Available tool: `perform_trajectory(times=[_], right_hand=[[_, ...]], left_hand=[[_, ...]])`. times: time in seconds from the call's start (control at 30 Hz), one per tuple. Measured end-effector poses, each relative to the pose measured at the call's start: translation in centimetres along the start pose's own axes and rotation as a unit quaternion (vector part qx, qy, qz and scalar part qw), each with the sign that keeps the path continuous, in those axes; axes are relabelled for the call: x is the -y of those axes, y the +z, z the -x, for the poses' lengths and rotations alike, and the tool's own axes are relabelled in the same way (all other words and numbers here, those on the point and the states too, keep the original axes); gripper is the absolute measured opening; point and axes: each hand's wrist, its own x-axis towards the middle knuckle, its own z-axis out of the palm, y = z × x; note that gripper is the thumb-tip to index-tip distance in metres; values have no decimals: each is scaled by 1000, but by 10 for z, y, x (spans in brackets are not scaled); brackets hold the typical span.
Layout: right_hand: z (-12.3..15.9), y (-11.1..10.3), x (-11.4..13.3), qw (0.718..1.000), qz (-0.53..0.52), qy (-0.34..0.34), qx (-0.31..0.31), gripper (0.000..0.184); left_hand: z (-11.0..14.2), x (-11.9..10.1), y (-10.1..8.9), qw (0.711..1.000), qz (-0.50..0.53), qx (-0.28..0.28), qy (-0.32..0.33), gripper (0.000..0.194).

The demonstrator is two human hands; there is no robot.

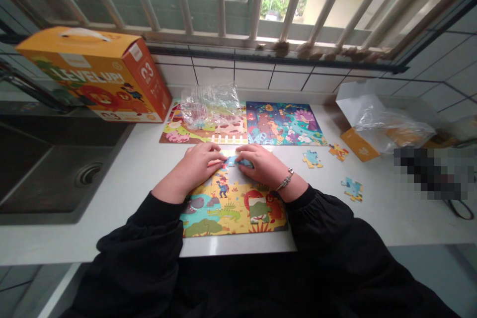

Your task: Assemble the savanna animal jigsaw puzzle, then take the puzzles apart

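Observation:
A partly joined jigsaw puzzle (223, 216) with a crocodile, a pond and a lion lies flat in front of me. At its far edge my left hand (204, 165) has its fingers bent and drawn together on a puzzle piece, mostly hidden beneath them. Just to the right, my right hand (263, 166) grips a light-blue puzzle piece (244, 162) between thumb and fingers. Both sets of fingertips are close together. Bare white counter shows in a gap between my wrists. A loose green-and-white piece (259, 209) rests on top of the puzzle's right part.
Two finished puzzles, a farm scene (231, 131) under clear plastic wrap (212, 102) and a forest scene (286, 124), lie behind. Loose pieces (312, 159) sit at right, near an opened box (359, 144). An orange box (93, 77) stands beside the sink (67, 169) at left.

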Motion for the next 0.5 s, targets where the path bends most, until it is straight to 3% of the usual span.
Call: perform_trajectory(times=[0.3, 0.4, 0.5], right_hand=[[0, -3, 3, 1000, 16, -9, 8, 18], [6, -20, -1, 999, 42, 4, -16, 17], [28, -48, -15, 987, 108, 95, -70, 17]], left_hand=[[0, 1, 0, 1000, 13, 4, -6, 22], [-1, 6, 2, 1000, 21, 10, -8, 24], [-1, 10, 2, 999, 30, 13, -6, 26]])
